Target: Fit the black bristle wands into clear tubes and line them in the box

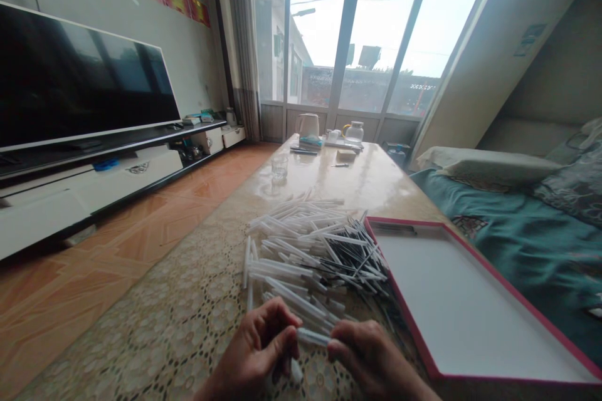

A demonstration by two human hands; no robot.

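Between my two hands is a whitish pen [313,337], held low over the near end of the table. My left hand [263,344] pinches its left end with thumb and forefinger. On its right end, the fingers of my right hand [369,351] are closed. A small white piece [296,371], perhaps a cap, shows below my left fingers; whether they grip it I cannot tell. Just beyond my hands lies a loose heap of white pen barrels [286,269]. Thin dark pen refills [352,254] lie against the heap's right side.
A shallow pink-rimmed tray [409,313] is right of the heap, with a few dark-tipped pens [392,228] at its far end. Farther along the patterned table [188,319] stand a clear glass [279,169] and a glass jug [354,131]. A teal-covered seat [498,219] borders the right side.
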